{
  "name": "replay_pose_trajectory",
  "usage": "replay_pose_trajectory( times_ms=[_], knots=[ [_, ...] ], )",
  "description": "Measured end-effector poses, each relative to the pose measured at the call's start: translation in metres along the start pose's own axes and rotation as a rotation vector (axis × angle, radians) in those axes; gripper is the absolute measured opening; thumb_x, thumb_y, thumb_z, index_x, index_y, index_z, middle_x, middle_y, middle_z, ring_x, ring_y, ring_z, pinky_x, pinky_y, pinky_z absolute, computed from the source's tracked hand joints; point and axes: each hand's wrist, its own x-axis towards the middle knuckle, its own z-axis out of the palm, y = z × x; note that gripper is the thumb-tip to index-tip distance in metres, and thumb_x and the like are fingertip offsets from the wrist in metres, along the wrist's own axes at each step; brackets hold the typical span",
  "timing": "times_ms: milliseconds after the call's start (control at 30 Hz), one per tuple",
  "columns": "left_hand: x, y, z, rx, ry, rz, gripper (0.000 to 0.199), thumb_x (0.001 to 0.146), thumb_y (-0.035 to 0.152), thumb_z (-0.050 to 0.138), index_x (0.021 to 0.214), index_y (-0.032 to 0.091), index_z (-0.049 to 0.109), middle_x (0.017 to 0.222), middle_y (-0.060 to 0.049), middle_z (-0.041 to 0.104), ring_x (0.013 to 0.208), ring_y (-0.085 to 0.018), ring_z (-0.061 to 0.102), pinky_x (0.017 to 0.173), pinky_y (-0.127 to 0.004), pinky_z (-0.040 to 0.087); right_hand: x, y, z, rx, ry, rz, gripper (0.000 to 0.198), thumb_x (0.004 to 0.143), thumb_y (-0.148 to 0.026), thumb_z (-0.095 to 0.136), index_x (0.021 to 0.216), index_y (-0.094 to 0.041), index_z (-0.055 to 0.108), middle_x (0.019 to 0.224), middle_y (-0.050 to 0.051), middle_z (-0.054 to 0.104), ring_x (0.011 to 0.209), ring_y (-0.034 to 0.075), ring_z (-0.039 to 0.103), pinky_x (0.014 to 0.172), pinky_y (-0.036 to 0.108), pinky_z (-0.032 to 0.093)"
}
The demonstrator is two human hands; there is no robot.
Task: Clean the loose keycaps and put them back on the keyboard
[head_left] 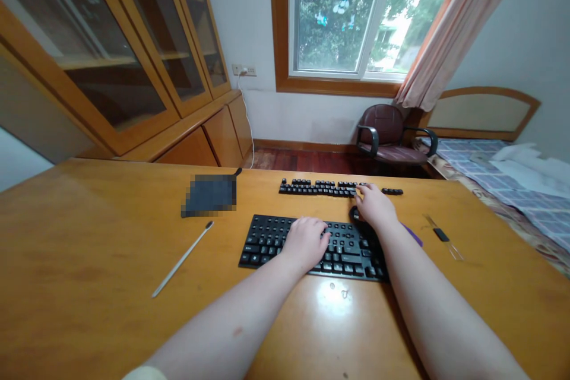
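on the glossy wooden table (98, 314), a black keyboard (342, 247) is laid, with loose keycaps (317, 191) lined up beyond it; a blurred dark pouch (210, 195) and slim dark-tipped stick (183, 259) are placed leftward, a wire-ended tool (441, 234) rightward.

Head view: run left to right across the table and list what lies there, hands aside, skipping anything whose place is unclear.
White stick → keyboard → purple piece, partly hidden by the right arm → wire tool with black grip.

A bright window (341, 24) stands between a glazed wooden cabinet (140, 41) and a bed (476, 157).
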Motion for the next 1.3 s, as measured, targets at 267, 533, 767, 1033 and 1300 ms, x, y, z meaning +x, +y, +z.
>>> replay_pose_trajectory(
  times_ms=[267, 533, 767, 1033, 1300],
  knots=[
    [0.004, -0.002, -0.002, -0.04, -0.022, -0.066, 0.019, 0.082, 0.03, 0.05, 0.088, 0.021, 0.065, 0.092, -0.004, 0.067, 0.089, -0.022, 0.058, 0.081, -0.036, 0.042, 0.0, 0.006, 0.018, -0.002, -0.132, -0.027, 0.044, 0.086, -0.041, 0.042, 0.121, -0.017, 0.054, 0.118, 0.016, 0.051, 0.094, 0.026, 0.06, 0.082, 0.034, 0.043],
    [0.005, -0.002, -0.005, -0.073, -0.026, -0.095, 0.018, 0.081, 0.03, 0.051, 0.087, 0.022, 0.066, 0.092, -0.002, 0.068, 0.09, -0.02, 0.058, 0.082, -0.034, 0.041, 0.006, 0.004, 0.019, 0.018, -0.164, 0.062, 0.031, 0.083, -0.035, 0.046, 0.101, -0.018, 0.064, 0.108, 0.012, 0.059, 0.094, 0.024, 0.059, 0.078, 0.031, 0.042],
    [0.005, -0.003, -0.002, -0.112, -0.007, -0.106, 0.017, 0.08, 0.029, 0.052, 0.087, 0.021, 0.065, 0.093, -0.003, 0.067, 0.091, -0.021, 0.058, 0.084, -0.036, 0.043, 0.005, 0.003, 0.01, 0.05, -0.127, 0.048, 0.024, 0.082, -0.032, 0.049, 0.088, -0.019, 0.068, 0.095, 0.011, 0.066, 0.085, 0.023, 0.061, 0.069, 0.031, 0.044],
    [0.001, -0.004, -0.006, -0.359, 0.201, -0.018, 0.034, 0.088, 0.027, 0.041, 0.12, 0.02, 0.048, 0.112, -0.008, 0.058, 0.098, -0.017, 0.056, 0.09, -0.034, 0.044, -0.053, -0.06, -0.018, 0.581, 0.21, -0.464, 0.019, 0.083, -0.027, 0.052, 0.099, -0.023, 0.061, 0.094, 0.005, 0.065, 0.087, 0.019, 0.061, 0.076, 0.031, 0.049],
    [0.008, -0.011, 0.004, -0.596, 0.132, -0.074, 0.029, 0.082, 0.028, 0.053, 0.111, 0.02, 0.056, 0.106, -0.006, 0.063, 0.095, -0.017, 0.059, 0.088, -0.033, 0.047, -0.069, -0.062, 0.002, 0.814, 0.283, -0.166, 0.016, 0.075, -0.034, 0.063, 0.083, -0.021, 0.061, 0.082, 0.005, 0.066, 0.071, 0.019, 0.06, 0.067, 0.033, 0.049]
  ],
)
